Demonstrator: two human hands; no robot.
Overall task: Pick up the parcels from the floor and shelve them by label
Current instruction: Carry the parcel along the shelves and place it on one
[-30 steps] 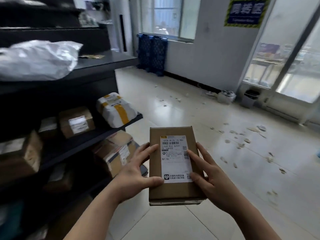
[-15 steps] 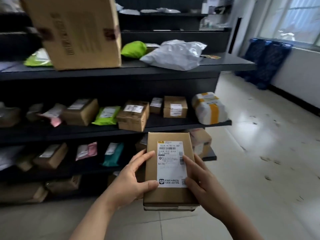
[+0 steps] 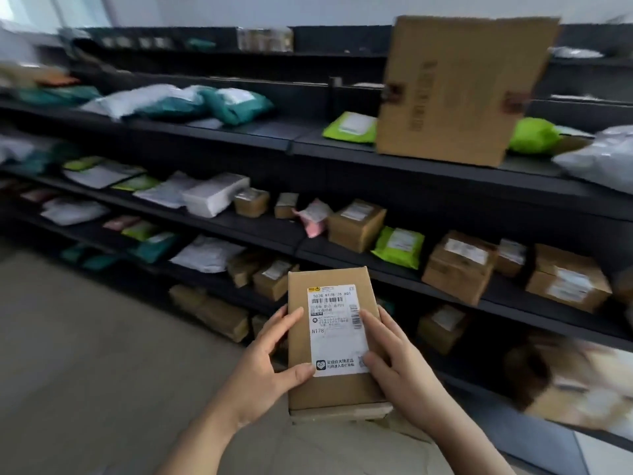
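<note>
Between my two hands at six o'clock, a small cardboard box (image 3: 330,394) is held flat and face-up, clear of the floor (image 3: 85,337). My left hand (image 3: 263,365) grips its nine o'clock side, fingers (image 3: 291,315) slightly spread along the edge and the thumb pressed across onto the lower corner of the white label (image 3: 337,332). My right hand (image 3: 400,368) grips the three o'clock side the same way, with the thumb resting on the label's other lower corner. "N178" is printed on the label.

Beyond the box, from nine o'clock round to three, run long dark shelves (image 3: 428,173) crowded with parcels. At one o'clock on the upper shelf a large brown carton (image 3: 455,90) stands upright, with a lime-green bag (image 3: 349,126) lying just beside it. At two o'clock on the middle shelf another green bag (image 3: 399,246) sits between two brown boxes, with a pink pouch (image 3: 313,217) near twelve. White and teal mailers (image 3: 191,104) are piled at eleven o'clock. The far left and right are too blurred to read.
</note>
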